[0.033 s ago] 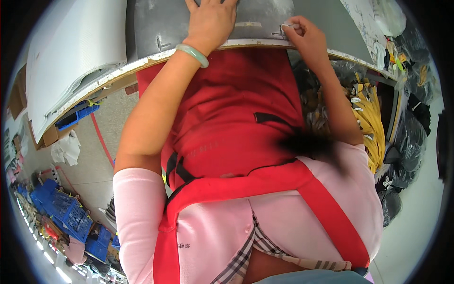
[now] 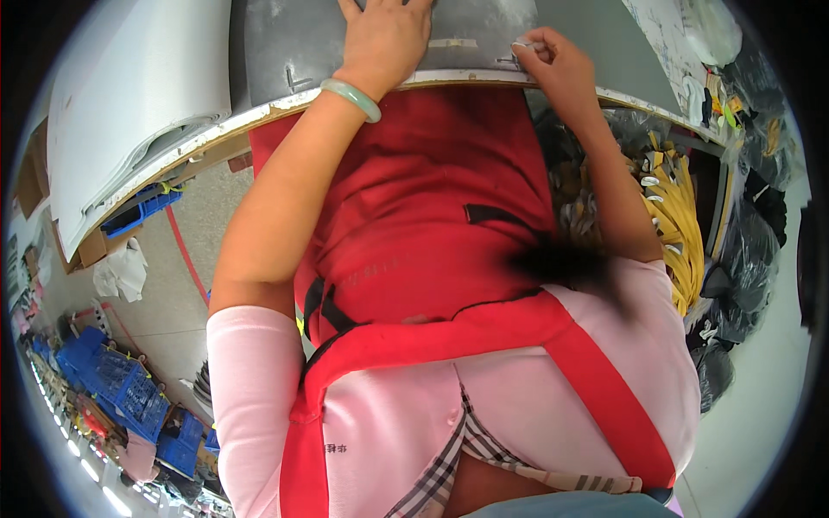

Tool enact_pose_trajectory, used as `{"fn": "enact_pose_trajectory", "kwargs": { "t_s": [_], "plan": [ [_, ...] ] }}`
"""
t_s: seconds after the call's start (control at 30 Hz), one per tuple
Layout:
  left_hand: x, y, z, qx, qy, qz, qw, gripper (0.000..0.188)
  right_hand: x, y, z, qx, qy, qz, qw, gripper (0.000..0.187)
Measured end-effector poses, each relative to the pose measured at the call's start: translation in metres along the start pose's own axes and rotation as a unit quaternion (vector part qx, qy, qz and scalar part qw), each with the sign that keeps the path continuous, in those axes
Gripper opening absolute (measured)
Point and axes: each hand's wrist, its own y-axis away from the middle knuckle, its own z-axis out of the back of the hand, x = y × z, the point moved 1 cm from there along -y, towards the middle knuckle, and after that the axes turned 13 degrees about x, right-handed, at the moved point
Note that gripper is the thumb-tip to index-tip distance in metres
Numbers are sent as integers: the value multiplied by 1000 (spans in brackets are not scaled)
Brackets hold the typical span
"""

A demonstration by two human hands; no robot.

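Observation:
A dark grey panel [image 2: 298, 39] lies on the table, with white smudges, a strip of beige tape and small L-shaped marks near its front corners. On it my left hand [image 2: 384, 39] rests flat, palm down and fingers spread; some fingertips run out of the picture at the top. A pale green bangle [image 2: 351, 99] circles that wrist. Near the panel's front right corner my right hand [image 2: 560, 69] pinches a small white chalk-like piece [image 2: 519, 47] between thumb and forefinger, right by the corner mark. My fingers hide part of the piece.
A thick stack of white sheets [image 2: 138, 86] overhangs the table edge at left. Bundled yellow strips [image 2: 678, 233] hang below the table at right. Black plastic bags [image 2: 747, 250] line the right side. Blue crates [image 2: 129, 393] and a cardboard box [image 2: 91, 250] stand at left.
The thumb and forefinger of my right hand have shifted very slightly with the white piece. My left hand keeps its place on the panel.

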Motion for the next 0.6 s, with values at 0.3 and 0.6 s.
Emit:
{"fn": "enact_pose_trajectory", "kwargs": {
  "t_s": [0.3,0.6],
  "plan": [
    [1,1,6,-38,-31,-17,999,28,6,-27,21,41,-14,30,999,23],
    [0,1,3,4,-29,8,1000,32,8,-159,33,-69,115,130,982,21]
  ]
}}
